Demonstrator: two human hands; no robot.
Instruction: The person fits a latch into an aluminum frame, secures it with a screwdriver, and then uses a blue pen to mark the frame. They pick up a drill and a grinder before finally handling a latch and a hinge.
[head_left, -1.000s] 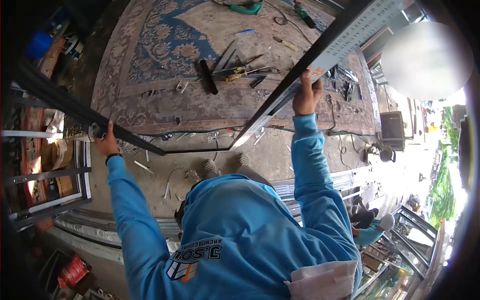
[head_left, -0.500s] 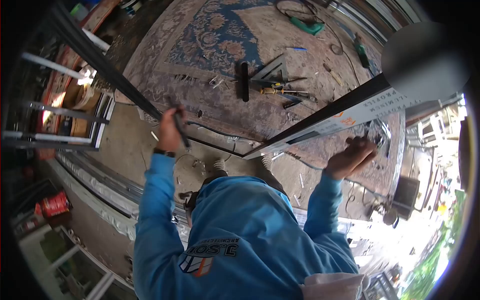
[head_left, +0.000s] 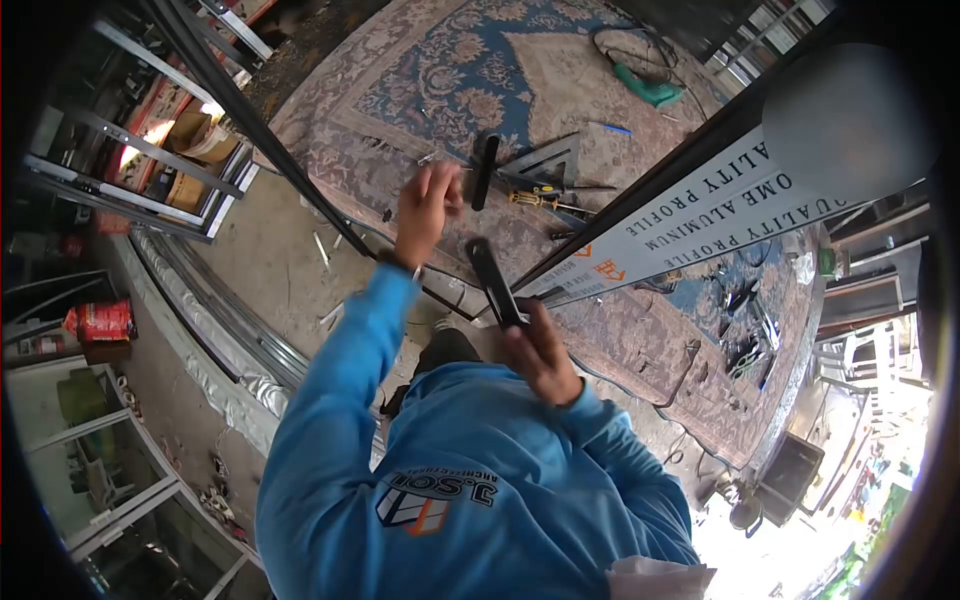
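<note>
My right hand (head_left: pixel 545 360) grips the lower end of a black slotted oblong piece (head_left: pixel 492 280), a long flat part with rounded ends. My left hand (head_left: pixel 425 212) is raised over the carpet, its fingers loosely bent and apart, with nothing visible in them. Just past those fingers, a similar black oblong piece (head_left: pixel 485 173) lies on the carpet. A black frame profile with printed film (head_left: pixel 665 220) slants up to the right from near my right hand. Another dark profile (head_left: pixel 270 145) rises to the upper left, and a dark bar joins the two near my feet.
On the patterned carpet (head_left: pixel 420 110) lie a metal set square (head_left: pixel 545 160), a yellow-handled screwdriver (head_left: pixel 530 199), a blue pen (head_left: pixel 610 128) and a green corded power tool (head_left: pixel 648 88). Metal profiles (head_left: pixel 215 320) line the left floor. More tools (head_left: pixel 745 330) sit at right.
The black oblong piece has passed from my left hand to my right. My left hand moved right and forward towards the other piece; my right hand came inward. The view shifted.
</note>
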